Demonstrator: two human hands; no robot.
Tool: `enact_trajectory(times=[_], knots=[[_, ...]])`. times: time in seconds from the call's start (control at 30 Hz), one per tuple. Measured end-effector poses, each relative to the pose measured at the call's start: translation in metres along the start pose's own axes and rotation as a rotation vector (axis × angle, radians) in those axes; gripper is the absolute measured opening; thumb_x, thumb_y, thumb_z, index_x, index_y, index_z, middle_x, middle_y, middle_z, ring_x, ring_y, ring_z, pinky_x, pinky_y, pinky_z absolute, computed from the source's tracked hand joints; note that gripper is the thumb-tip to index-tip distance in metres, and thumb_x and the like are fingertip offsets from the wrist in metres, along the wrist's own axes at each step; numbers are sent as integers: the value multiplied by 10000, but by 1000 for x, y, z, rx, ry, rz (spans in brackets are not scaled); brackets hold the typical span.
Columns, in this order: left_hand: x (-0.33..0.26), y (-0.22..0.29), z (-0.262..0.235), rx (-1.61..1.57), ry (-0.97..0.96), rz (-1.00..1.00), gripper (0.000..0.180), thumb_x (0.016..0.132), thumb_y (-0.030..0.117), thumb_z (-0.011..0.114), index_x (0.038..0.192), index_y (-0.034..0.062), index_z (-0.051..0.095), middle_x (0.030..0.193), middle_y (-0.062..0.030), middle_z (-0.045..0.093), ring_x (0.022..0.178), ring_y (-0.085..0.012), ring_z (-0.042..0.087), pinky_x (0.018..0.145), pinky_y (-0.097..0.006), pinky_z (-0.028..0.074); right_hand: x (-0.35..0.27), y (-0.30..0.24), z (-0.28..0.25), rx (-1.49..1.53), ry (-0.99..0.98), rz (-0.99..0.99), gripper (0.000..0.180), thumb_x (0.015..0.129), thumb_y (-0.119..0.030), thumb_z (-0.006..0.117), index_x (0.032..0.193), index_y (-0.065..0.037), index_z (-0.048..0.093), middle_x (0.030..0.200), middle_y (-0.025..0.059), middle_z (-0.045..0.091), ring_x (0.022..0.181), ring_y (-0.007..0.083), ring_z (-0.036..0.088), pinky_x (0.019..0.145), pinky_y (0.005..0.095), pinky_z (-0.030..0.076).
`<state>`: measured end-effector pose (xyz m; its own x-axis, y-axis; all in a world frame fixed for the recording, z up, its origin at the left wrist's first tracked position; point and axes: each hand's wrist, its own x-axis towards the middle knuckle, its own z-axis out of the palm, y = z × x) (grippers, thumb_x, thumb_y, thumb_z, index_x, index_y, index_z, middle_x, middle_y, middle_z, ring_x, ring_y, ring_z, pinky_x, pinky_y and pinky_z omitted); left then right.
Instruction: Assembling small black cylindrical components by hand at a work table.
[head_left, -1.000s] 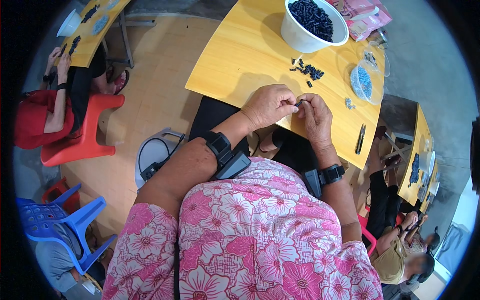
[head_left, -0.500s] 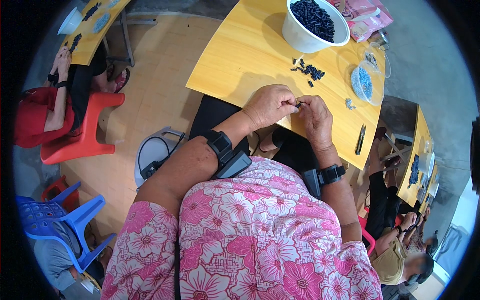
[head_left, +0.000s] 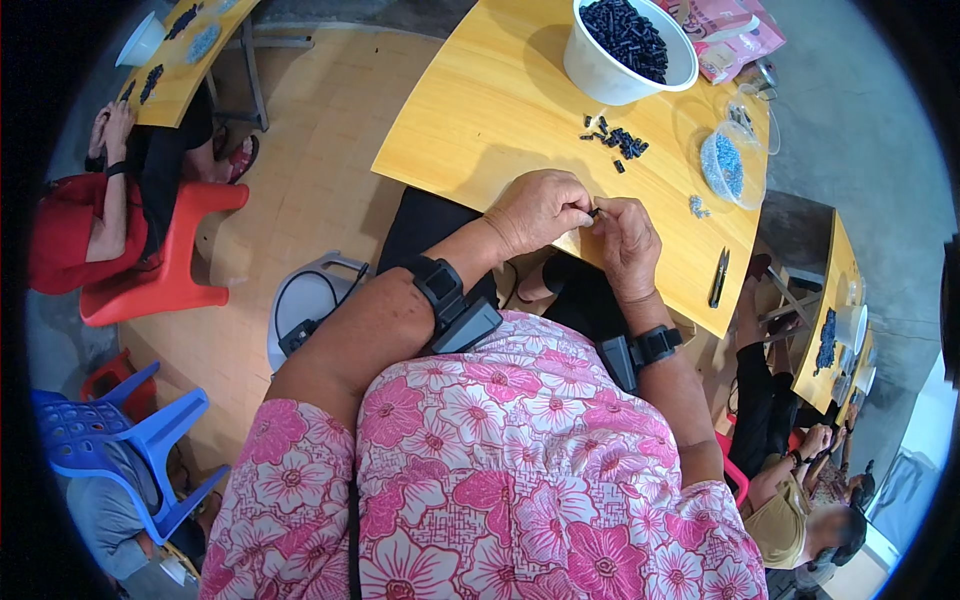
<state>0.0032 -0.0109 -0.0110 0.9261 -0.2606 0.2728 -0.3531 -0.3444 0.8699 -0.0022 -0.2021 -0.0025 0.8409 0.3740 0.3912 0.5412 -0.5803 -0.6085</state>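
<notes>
The small dark piece pinched between the left hand and the right hand is nearly all covered by the fingertips and too small to tell its shape or kind. The white bowl of dark pieces is cut off at its top rim by the picture's edge, and the pink packet beside it runs out of view the same way. What fills the clear tub shows only as a bluish blur, and the little grey bits near it are too tiny to make out.
</notes>
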Motion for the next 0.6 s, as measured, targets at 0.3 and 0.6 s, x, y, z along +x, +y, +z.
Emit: enact_trajectory(times=[0.3,0.6], knots=[[0,3,-3,-68,-6,-72,114,787,137,726,820,32,698,797,-114,681,749,-255,667,690,-351,520,0,-6,-4,-6,38,-7,341,789,61,630,1109,-53,661,953,128,667,884,309,669,765,352,544],[2,3,-4,-159,7,-101,106,784,105,741,811,15,692,768,-106,678,701,-216,664,658,-323,521,-2,-8,-3,45,-15,24,458,774,20,720,1210,-92,635,1024,116,659,895,290,673,770,344,548]])
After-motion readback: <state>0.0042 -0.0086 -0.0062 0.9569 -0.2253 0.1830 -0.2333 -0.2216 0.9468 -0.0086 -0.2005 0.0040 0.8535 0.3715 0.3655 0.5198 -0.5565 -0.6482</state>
